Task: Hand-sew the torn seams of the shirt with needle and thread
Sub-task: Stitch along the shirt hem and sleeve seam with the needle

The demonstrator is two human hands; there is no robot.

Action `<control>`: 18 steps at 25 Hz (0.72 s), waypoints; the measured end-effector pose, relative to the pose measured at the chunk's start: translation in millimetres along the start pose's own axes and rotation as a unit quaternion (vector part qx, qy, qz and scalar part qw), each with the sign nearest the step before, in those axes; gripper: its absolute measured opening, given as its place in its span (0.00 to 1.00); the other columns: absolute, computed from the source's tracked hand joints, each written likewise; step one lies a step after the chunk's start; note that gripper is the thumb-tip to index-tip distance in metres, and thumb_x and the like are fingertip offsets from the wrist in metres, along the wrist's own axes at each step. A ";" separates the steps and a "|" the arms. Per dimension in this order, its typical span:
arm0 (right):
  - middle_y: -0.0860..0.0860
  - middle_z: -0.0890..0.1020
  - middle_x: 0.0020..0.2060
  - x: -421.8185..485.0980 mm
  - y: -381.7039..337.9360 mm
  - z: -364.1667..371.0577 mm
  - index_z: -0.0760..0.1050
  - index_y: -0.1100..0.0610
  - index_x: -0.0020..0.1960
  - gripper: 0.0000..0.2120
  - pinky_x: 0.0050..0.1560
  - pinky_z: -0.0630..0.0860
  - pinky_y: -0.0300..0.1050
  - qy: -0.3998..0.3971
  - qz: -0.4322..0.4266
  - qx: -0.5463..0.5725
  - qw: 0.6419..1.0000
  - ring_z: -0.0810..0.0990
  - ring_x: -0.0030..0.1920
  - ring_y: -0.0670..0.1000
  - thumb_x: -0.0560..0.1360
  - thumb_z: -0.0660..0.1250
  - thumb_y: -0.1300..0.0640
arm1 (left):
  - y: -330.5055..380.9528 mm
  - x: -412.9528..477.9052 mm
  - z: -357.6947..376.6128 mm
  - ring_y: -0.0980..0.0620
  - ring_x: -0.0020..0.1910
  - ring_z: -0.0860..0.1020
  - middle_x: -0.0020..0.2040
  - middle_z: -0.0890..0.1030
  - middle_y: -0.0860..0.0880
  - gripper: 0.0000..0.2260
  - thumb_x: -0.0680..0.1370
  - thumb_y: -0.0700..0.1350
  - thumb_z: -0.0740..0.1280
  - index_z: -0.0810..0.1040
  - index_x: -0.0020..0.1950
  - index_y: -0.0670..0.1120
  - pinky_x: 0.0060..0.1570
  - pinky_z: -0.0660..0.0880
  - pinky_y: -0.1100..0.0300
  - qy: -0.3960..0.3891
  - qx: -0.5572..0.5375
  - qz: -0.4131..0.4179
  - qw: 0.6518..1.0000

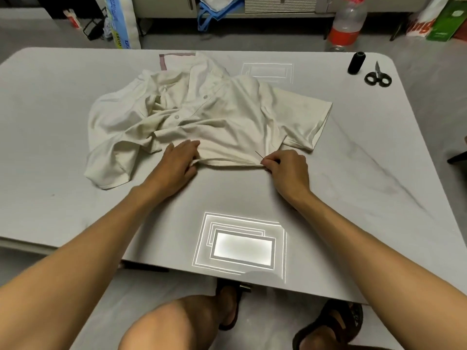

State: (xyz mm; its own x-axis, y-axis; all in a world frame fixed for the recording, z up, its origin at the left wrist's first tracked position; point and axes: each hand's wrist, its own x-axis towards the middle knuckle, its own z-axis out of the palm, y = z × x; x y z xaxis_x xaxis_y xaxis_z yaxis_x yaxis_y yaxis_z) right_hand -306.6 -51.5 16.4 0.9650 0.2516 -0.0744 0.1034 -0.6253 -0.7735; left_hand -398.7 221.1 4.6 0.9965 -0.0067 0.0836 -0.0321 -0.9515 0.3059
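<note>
A cream button-up shirt point(214, 112) lies crumpled on the grey table point(366, 160), its near hem folded toward me. My left hand point(178, 164) grips the left part of that hem, thumb under the fold and fingers on top. My right hand point(288, 170) pinches a thin needle point(259, 155) at the hem's right end, the needle tip pointing up and away over the cloth. I cannot make out any thread on the needle.
A black thread spool point(356, 63) and small black scissors point(378, 77) sit at the table's far right corner. A plastic bottle point(345, 24), bags and boxes stand on the floor beyond the table. My knee and sandalled feet show below the near edge.
</note>
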 end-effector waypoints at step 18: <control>0.45 0.84 0.36 -67.4 14.7 -6.7 0.83 0.47 0.40 0.05 0.48 0.76 0.49 -0.044 0.003 0.041 0.998 0.81 0.44 0.48 0.73 0.70 0.53 | 49.5 -133.2 -11.1 0.60 0.54 0.82 0.52 0.85 0.57 0.10 0.78 0.53 0.71 0.87 0.51 0.48 0.56 0.78 0.57 0.099 -0.160 -0.075 0.979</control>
State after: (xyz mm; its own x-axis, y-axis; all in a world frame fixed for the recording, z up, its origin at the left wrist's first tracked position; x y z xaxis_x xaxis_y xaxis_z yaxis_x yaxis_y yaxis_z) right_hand -368.5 -82.6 14.2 0.9401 0.3144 -0.1315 0.0741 -0.5652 -0.8216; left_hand -533.8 178.3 19.1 0.9581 0.2156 0.1885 0.0585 -0.7917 0.6081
